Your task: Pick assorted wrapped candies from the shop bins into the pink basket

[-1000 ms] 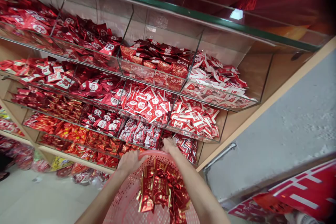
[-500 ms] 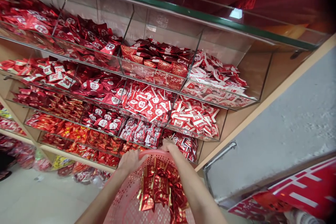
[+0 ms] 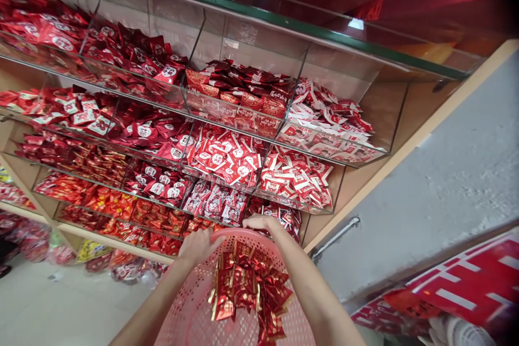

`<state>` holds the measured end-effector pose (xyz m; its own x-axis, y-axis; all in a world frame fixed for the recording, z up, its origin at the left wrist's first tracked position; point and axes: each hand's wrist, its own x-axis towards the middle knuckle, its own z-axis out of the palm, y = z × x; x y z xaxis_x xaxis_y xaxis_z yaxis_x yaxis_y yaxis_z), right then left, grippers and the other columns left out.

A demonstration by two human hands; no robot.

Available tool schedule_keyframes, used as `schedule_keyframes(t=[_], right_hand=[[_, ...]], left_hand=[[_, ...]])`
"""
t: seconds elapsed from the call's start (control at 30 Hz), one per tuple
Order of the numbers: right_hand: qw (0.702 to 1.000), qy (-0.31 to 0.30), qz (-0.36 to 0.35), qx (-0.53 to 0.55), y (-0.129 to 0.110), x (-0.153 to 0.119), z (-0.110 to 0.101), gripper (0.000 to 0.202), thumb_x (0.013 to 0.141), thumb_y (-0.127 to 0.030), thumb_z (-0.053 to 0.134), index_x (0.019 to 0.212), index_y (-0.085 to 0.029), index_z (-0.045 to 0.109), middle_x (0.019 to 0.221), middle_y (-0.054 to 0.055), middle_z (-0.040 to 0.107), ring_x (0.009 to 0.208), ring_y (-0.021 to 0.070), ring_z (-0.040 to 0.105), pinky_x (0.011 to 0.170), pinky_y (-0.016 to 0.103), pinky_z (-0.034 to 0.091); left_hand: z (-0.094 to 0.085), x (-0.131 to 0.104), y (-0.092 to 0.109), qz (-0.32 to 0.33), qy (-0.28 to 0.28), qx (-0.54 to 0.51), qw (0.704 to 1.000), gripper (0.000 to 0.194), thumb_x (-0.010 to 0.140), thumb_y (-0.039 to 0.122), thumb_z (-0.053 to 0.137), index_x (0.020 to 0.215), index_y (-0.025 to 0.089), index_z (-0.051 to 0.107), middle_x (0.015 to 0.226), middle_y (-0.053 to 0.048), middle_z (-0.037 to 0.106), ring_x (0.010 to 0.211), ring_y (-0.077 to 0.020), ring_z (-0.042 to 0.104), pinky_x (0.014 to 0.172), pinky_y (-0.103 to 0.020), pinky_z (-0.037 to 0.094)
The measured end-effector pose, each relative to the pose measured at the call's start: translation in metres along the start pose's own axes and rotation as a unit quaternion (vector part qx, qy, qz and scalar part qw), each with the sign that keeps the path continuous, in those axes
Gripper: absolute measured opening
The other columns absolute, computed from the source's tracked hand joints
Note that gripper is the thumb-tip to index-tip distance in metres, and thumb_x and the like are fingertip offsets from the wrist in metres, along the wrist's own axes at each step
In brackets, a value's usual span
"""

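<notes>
A pink perforated plastic basket [image 3: 190, 303] is at the bottom centre, tilted so that its inside shows. Red and gold foil packets [image 3: 243, 281] lie in it. My left hand [image 3: 198, 246] grips the left part of the far rim, its thumb lying along the inner side. My right hand [image 3: 260, 223] is at the far rim near the lowest shelf's bins, with its fingers bent over the edge and their tips partly hidden. Just beyond it sit dark red and white packets [image 3: 286, 219] in a bin.
Clear-walled shelf bins [image 3: 336, 146] full of red packets rise in front. A wooden side panel [image 3: 365, 181] borders a grey wall [image 3: 458, 146] at right. Filled bags [image 3: 130, 270] lie on the floor at left; a white fan-like object [image 3: 466, 332] is low right.
My right hand has come back from the bin to the basket's rim. The basket shows slightly larger and more open, and the shelves have shifted a little left in view.
</notes>
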<state>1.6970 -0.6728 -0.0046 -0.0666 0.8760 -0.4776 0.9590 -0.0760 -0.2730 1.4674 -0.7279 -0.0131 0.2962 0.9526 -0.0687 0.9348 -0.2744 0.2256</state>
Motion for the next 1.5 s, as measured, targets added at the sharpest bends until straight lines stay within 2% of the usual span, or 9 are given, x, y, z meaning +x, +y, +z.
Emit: schedule_keyframes(t=[0.17,0.33,0.5,0.63,0.87,1.07,1.17,1.3,1.5], right_hand=[[0.995,-0.052,-0.068,0.054,0.010,-0.012,-0.005,0.049,0.056,-0.055,0.060,0.090,-0.021,0.065,0.096,0.002,0.063,0.082,0.0182,0.056,0.066,0.025,0.041],[0.983,-0.060,-0.119,0.125,0.018,-0.017,-0.006,0.047,0.053,-0.050,0.066,0.093,-0.024,0.064,0.092,-0.001,0.064,0.081,0.0152,0.055,0.071,0.023,0.040],[0.973,-0.006,-0.122,0.194,0.027,-0.023,-0.005,0.031,0.058,-0.045,0.063,0.072,-0.017,0.066,0.073,-0.001,0.063,0.069,0.0131,0.053,0.064,0.023,0.039],[0.953,0.073,-0.113,0.271,0.036,-0.030,-0.003,0.038,0.066,-0.052,0.053,0.067,-0.014,0.061,0.066,-0.001,0.060,0.065,0.0125,0.052,0.062,0.023,0.039],[0.883,0.167,-0.099,0.428,0.040,-0.054,0.008,0.048,0.080,-0.056,0.030,0.095,-0.016,0.052,0.097,0.007,0.060,0.085,0.0141,0.058,0.072,0.025,0.044],[0.718,0.189,-0.064,0.667,0.034,-0.093,0.040,0.034,0.073,-0.051,0.051,0.080,-0.017,0.052,0.079,0.006,0.063,0.068,0.0123,0.061,0.061,0.022,0.048],[0.662,0.196,-0.064,0.720,0.033,-0.116,0.061,0.029,0.067,-0.043,0.062,0.076,-0.017,0.053,0.070,0.003,0.064,0.061,0.0093,0.060,0.056,0.018,0.047],[0.650,0.240,-0.056,0.719,0.043,-0.135,0.073,0.036,0.062,-0.036,0.068,0.089,-0.018,0.054,0.062,-0.002,0.063,0.055,0.0082,0.059,0.050,0.016,0.045],[0.650,0.314,-0.014,0.691,0.066,-0.139,0.055,0.051,0.056,-0.034,0.071,0.098,-0.019,0.047,0.057,-0.003,0.061,0.054,0.0127,0.061,0.050,0.020,0.048]], left_hand=[[-0.003,-0.002,0.000,0.010,0.003,0.008,1.000,0.063,0.076,0.062,0.025,0.100,0.013,0.057,0.088,-0.015,0.064,0.088,-0.0253,0.059,0.077,-0.034,0.042],[-0.006,-0.004,0.001,0.013,0.008,0.012,1.000,0.063,0.077,0.060,0.023,0.097,0.012,0.058,0.085,-0.016,0.064,0.085,-0.0266,0.060,0.073,-0.034,0.043],[-0.006,-0.005,0.001,0.023,0.012,0.016,1.000,0.062,0.078,0.060,0.022,0.096,0.013,0.058,0.085,-0.016,0.065,0.083,-0.0271,0.060,0.071,-0.035,0.043],[-0.005,-0.004,0.001,0.017,0.012,0.018,1.000,0.061,0.077,0.060,0.024,0.094,0.013,0.058,0.084,-0.016,0.064,0.085,-0.0274,0.060,0.072,-0.035,0.043],[0.001,0.001,-0.001,0.027,0.014,0.024,0.999,0.065,0.077,0.063,0.021,0.095,0.011,0.057,0.085,-0.017,0.063,0.084,-0.0283,0.060,0.071,-0.036,0.043],[0.004,0.004,-0.002,0.017,0.008,0.007,1.000,0.068,0.075,0.066,0.020,0.095,0.013,0.058,0.087,-0.017,0.063,0.086,-0.0272,0.059,0.076,-0.037,0.042],[0.002,0.003,0.000,0.004,-0.005,-0.007,1.000,0.069,0.073,0.067,0.022,0.094,0.012,0.058,0.088,-0.018,0.063,0.088,-0.0273,0.059,0.077,-0.037,0.041],[0.001,0.003,0.002,-0.001,-0.003,-0.010,1.000,0.068,0.073,0.067,0.024,0.095,0.012,0.058,0.090,-0.018,0.063,0.090,-0.0277,0.058,0.078,-0.036,0.040],[0.002,0.003,0.001,0.001,-0.004,0.000,1.000,0.065,0.074,0.065,0.025,0.093,0.012,0.058,0.088,-0.017,0.063,0.088,-0.0269,0.059,0.077,-0.037,0.040]])
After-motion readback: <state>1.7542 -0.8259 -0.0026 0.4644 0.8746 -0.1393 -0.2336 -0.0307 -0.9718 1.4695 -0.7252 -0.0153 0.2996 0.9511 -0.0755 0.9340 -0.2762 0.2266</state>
